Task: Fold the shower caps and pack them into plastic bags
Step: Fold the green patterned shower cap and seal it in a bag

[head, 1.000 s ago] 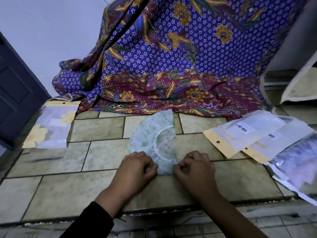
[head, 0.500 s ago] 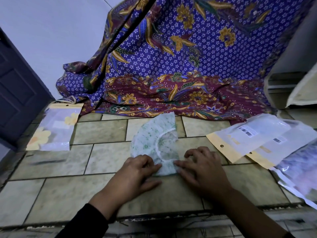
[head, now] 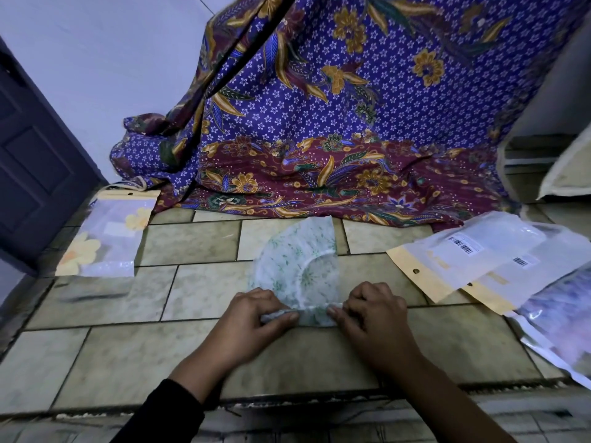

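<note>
The batik cloth (head: 319, 123) is draping down; plastic bags (head: 463, 260) are lying overlapped off its right front corner. Just before its hem the shower cap (head: 287, 263) is lying folded in a half-round. It is looking thin, limp, light and slippery. The left hand (head: 249, 324) and right hand (head: 374, 311) are pinching the cap's end farthest from the cloth, probably a sound hold.

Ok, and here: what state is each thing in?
Shower cap: folded in half, flat on the tiles, near edge bunched.
Left hand: pinches the cap's near edge.
Right hand: pinches the same edge.
Flowered bag: filled, lying flat.
Barcoded bags: flat, overlapping.
Batik cloth: draped, crumpled.
</note>
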